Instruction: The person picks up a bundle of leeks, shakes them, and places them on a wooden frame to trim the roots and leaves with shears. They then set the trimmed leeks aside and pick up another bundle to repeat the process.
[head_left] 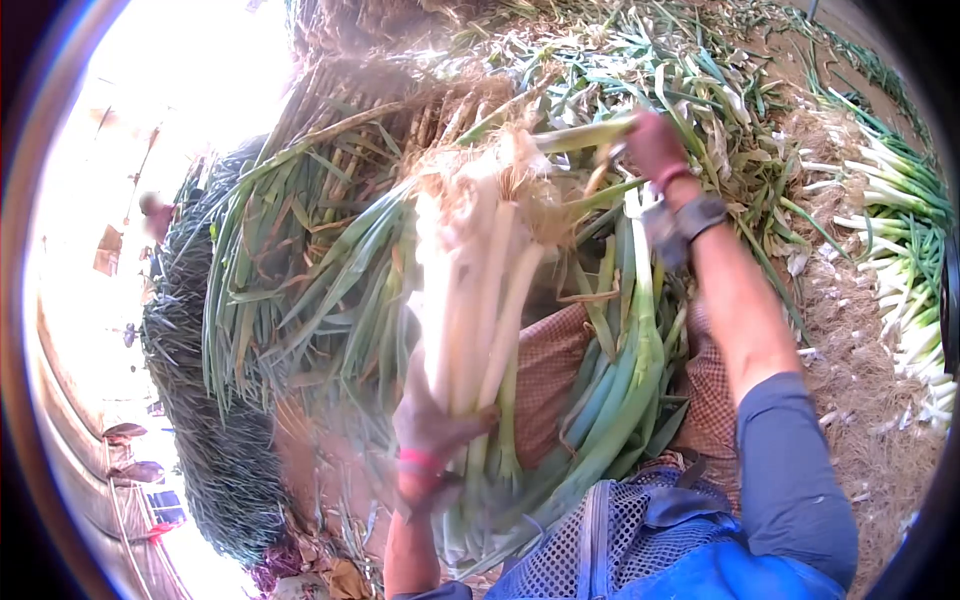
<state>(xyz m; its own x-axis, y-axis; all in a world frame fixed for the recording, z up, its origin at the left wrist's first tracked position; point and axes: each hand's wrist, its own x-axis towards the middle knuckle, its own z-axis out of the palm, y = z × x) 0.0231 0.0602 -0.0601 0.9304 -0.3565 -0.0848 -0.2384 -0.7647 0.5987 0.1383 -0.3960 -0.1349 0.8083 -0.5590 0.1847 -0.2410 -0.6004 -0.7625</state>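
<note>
Now left hand (pixel 432 430) holds one bunch (pixel 480 270), right hand (pixel 655 145) one stalk (pixel 580 135).

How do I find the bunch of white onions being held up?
Find the big heap of green leaves in the middle. In front of it, the left hand with a pink wristband grips the onion bunch. It alone stands upright, white stalks pressed together, stringy roots on top.
</note>
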